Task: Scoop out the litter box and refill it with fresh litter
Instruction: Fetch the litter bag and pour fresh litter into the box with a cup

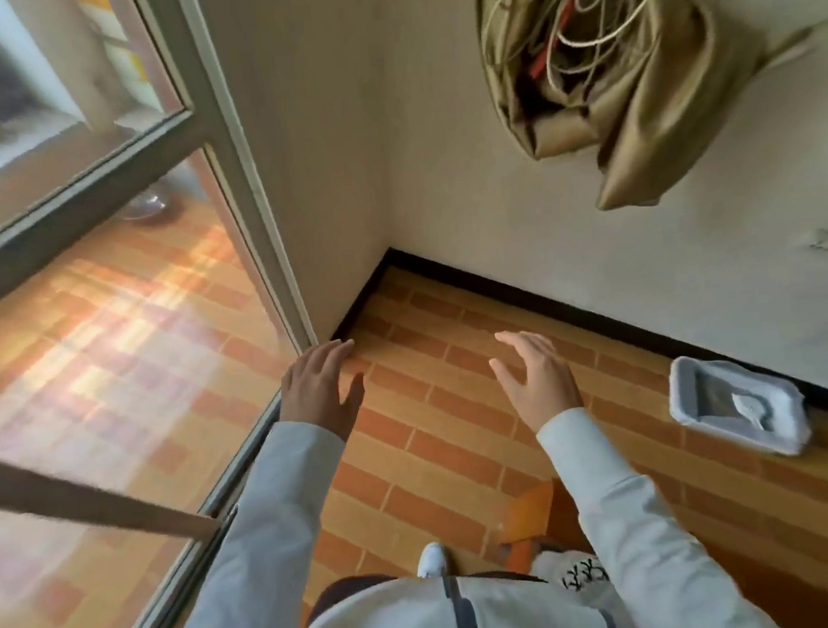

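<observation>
Nothing done yet by appearance: left hand (321, 389) and right hand (538, 378) hover empty, fingers spread, litter box (683, 380) untouched at right.

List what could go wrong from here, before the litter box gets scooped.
1. Both hands, left and right, are open and hold nothing, so the scooping has no tool in a grip yet.
2. The litter box sits on the floor against the wall, off to the right; the orange object near the shoe may be a trip hazard.
3. The glass door stands close on the left; a swinging elbow might hit it.
</observation>
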A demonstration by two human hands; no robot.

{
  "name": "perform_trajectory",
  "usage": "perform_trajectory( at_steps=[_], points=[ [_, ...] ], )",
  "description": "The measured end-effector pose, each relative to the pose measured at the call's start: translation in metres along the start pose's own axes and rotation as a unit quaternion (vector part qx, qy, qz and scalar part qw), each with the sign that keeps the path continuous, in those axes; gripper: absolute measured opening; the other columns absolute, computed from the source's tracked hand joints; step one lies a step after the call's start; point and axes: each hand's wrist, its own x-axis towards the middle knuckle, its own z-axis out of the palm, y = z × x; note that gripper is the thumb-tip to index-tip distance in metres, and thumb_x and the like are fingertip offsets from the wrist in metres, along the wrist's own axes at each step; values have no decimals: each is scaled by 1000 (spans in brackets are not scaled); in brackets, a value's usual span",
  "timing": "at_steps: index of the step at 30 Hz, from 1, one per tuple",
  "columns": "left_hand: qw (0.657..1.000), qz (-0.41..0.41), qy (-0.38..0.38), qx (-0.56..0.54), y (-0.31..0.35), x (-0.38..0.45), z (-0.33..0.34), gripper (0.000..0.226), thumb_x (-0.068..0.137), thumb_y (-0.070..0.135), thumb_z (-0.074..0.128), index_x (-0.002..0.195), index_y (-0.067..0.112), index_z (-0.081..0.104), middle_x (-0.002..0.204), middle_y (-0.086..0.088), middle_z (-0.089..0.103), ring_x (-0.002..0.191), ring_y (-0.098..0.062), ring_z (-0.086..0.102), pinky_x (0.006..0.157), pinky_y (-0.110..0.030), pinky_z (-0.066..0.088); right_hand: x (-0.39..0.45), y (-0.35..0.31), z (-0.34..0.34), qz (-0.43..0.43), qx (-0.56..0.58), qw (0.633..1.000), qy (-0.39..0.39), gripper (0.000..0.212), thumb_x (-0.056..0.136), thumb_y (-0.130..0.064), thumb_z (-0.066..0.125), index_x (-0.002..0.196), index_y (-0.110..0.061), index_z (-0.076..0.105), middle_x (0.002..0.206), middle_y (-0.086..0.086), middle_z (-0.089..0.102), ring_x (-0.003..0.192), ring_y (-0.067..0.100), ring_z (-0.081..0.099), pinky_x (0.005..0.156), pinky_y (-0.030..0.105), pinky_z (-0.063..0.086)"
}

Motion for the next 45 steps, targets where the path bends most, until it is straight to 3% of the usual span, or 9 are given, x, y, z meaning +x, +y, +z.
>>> perform_trajectory(
  at_steps=[10,20,26,30,38,45],
  points=[
    [987,136,-80,-36,113,126,86,44,84,22,64,127,15,57,128,-8,60,122,-32,50,102,-48,38,20,109,-71,192,-39,977,83,36,93,-26,58,129,-18,57,129,4,59,122,20,52,96,25,39],
    [949,263,-156,-73,234,268,189,45,82,21,65,125,15,59,128,-7,59,123,-31,49,103,-48,38,78,204,-121,353,-33,918,180,40,94,-31,57,132,-20,53,131,6,57,122,25,54,96,35,46],
    [900,386,-168,-111,327,336,239,40,80,17,69,119,12,62,118,-11,65,113,-34,57,96,-52,45,95,250,-155,447,-24,858,251,39,93,-30,58,131,-21,53,128,4,59,114,23,57,91,28,44],
    [852,459,-214,-130,387,352,270,44,83,34,48,116,10,65,113,-11,67,106,-34,61,89,-50,49,83,271,-177,524,-14,809,266,39,95,-32,55,133,-22,51,130,2,57,121,21,53,98,30,41],
    [760,562,-282,-161,517,336,330,52,81,39,40,115,9,65,111,-14,67,101,-36,62,89,-46,46,37,318,-218,605,-12,710,361,36,95,-28,56,129,-16,55,129,6,57,125,22,48,104,36,41],
    [699,614,-322,-174,658,293,390,47,81,36,44,115,10,63,109,-12,67,100,-34,62,86,-45,48,-15,399,-271,616,-19,674,407,44,94,-27,58,136,-14,51,134,5,55,129,21,45,107,35,38]
  ],
)
